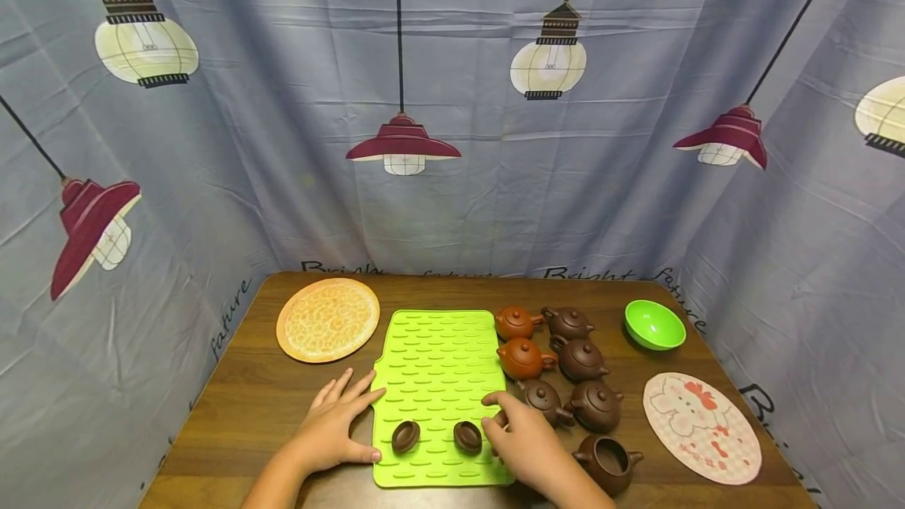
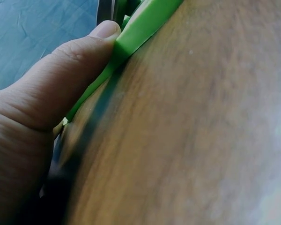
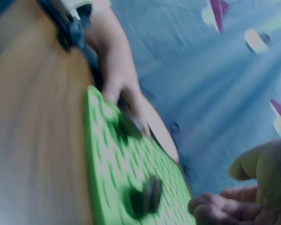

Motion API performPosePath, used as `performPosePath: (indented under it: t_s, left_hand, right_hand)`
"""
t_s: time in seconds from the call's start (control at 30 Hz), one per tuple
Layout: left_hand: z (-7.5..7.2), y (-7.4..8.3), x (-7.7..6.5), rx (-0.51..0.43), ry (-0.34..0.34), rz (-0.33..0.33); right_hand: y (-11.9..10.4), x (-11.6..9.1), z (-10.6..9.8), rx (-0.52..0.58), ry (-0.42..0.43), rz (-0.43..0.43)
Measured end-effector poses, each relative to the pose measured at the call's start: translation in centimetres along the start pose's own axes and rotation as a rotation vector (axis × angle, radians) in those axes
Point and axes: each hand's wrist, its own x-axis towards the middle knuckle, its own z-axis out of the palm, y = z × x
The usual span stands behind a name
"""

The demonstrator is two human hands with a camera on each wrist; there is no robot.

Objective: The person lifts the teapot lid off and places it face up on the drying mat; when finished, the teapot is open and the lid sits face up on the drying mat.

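Note:
A bright green ridged mat lies on the table. Near its front edge sit two small dark-brown oval pieces, a left one and a right one, each hollow-looking with a rim; their exact kind is unclear. My left hand, fingers spread, rests at the mat's left edge. In the left wrist view its thumb touches the green edge. My right hand is over the mat's right edge beside the right oval piece, its fingers loosely bent and holding nothing. Blur softens the right wrist view.
Right of the mat stand several small teapots, orange-brown and dark brown. A lidless teapot is nearest the front. Farther right are a green bowl and a pink round mat. An orange round mat lies back left.

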Motion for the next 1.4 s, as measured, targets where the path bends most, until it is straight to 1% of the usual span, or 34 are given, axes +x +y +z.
performPosePath:
  t_s: [0.1, 0.27, 0.33, 0.4, 0.57, 0.73, 0.83, 1.07, 1.3, 1.4]
  left_hand:
    - [0.0, 0.1, 0.0, 0.001, -0.006, -0.003]
    - [0.0, 0.0, 0.1, 0.008, -0.007, -0.008]
    - [0.0, 0.0, 0.1, 0.007, -0.009, -0.012]
    - [0.0, 0.0, 0.0, 0.007, -0.011, -0.015]
    - [0.0, 0.1, -0.1, 0.002, -0.011, -0.023]
    - [0.3, 0.1, -0.1, 0.002, -0.027, -0.032]
    - [0.3, 0.1, -0.1, 0.009, -0.02, -0.03]
    - [0.0, 0.3, 0.0, 0.016, -0.007, -0.009]
    - [0.2, 0.1, -0.1, 0.013, 0.0, -0.011]
    - [0.2, 0.1, -0.1, 0.014, -0.001, -0.014]
  right_hand:
    - [0.8, 0.2, -1.5, -0.062, 0.097, -0.011]
    - [2.2, 0.5, -3.3, -0.122, 0.266, 0.025]
    - [2.7, 0.7, -3.8, -0.177, 0.318, 0.034]
    - [3.3, 0.9, -4.3, -0.236, 0.35, 0.038]
    - [4.8, 1.3, -4.9, -0.33, 0.36, 0.043]
    - [5.9, 1.5, -4.9, -0.367, 0.336, 0.061]
    - [6.2, 1.6, -4.9, -0.384, 0.336, 0.056]
    - [6.2, 1.8, -4.9, -0.395, 0.338, 0.052]
    - [6.3, 1.8, -4.9, -0.391, 0.336, 0.061]
    - [6.3, 1.7, -5.0, -0.371, 0.342, 0.062]
